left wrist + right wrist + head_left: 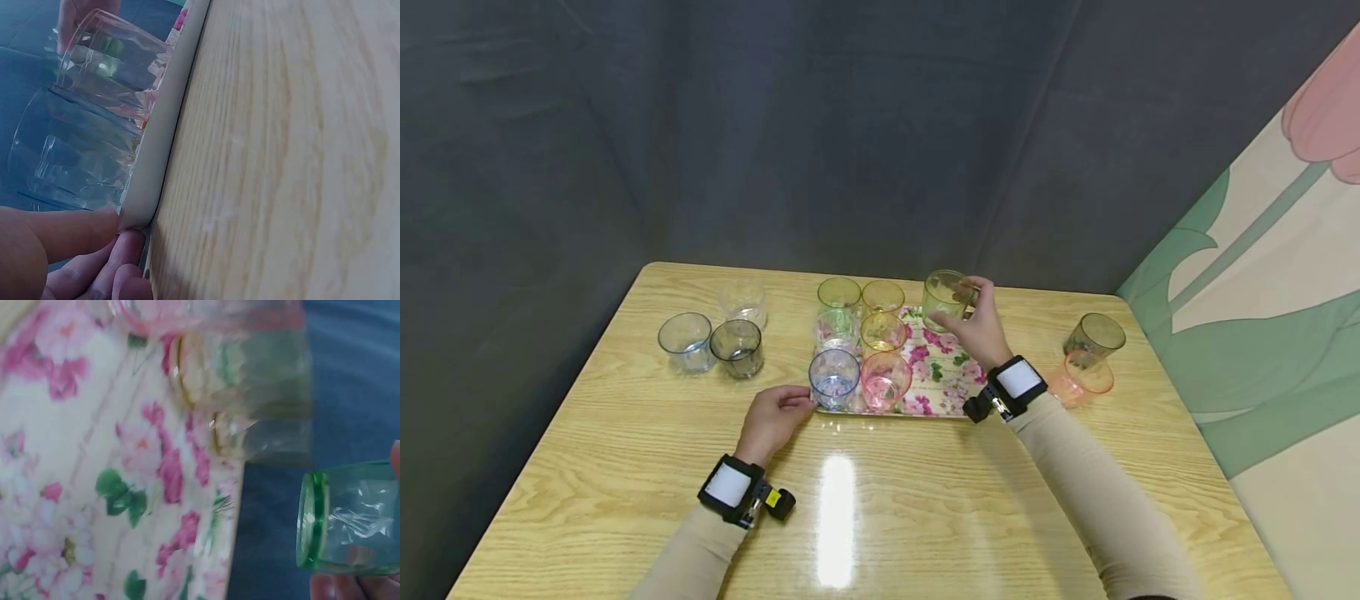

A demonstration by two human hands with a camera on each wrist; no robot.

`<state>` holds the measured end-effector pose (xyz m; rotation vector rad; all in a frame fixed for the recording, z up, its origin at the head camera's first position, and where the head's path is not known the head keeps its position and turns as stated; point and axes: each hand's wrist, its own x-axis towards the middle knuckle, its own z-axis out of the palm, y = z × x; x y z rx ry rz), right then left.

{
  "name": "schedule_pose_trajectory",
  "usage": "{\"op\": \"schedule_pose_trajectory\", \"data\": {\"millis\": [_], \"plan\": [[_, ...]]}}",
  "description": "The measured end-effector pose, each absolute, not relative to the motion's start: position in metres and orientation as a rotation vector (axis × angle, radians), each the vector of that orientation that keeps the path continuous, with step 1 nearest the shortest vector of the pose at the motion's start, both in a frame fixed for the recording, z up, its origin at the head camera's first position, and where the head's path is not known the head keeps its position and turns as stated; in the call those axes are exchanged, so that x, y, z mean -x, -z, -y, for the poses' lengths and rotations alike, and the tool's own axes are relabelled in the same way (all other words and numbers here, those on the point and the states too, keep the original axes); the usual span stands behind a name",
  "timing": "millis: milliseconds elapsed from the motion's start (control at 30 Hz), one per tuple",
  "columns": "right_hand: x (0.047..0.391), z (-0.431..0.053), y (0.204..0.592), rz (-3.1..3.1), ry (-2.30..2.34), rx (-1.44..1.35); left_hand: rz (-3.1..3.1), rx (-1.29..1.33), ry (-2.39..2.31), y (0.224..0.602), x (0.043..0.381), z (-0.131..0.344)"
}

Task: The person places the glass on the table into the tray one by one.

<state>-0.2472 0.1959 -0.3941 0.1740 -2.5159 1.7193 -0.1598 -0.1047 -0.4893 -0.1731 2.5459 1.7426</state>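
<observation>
My right hand [981, 329] grips a pale green glass [946, 304] and holds it over the back of the flowered tray [936, 375]. In the right wrist view the green glass [350, 519] is lifted past the tray's far edge, fingers at its sides. My left hand [775, 421] pinches the tray's front left corner; the left wrist view shows the thumb [75, 231] against the rim and the fingers below. Two columns of coloured glasses fill the tray's left part, with a blue glass [834, 379] and a pink glass [886, 382] in front.
Left of the tray stand a light blue glass [687, 343], a grey glass [737, 350] and a clear glass [743, 304]. On the right are a dark smoky glass [1093, 336] and an orange glass [1082, 379]. A dark curtain [850, 142] hangs behind the table [910, 500].
</observation>
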Motion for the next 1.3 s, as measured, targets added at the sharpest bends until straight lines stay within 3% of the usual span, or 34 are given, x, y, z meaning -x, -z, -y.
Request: {"op": "schedule_pose_trajectory", "data": {"millis": [400, 1300], "plan": [[0.283, -0.191, 0.448, 2.705, -1.536, -0.010, -2.595, 0.224, -1.640, 0.487, 0.159, 0.102], [0.298, -0.175, 0.464, 2.765, -1.464, 0.100, -2.602, 0.220, -1.617, 0.488, 0.159, 0.104]]}}
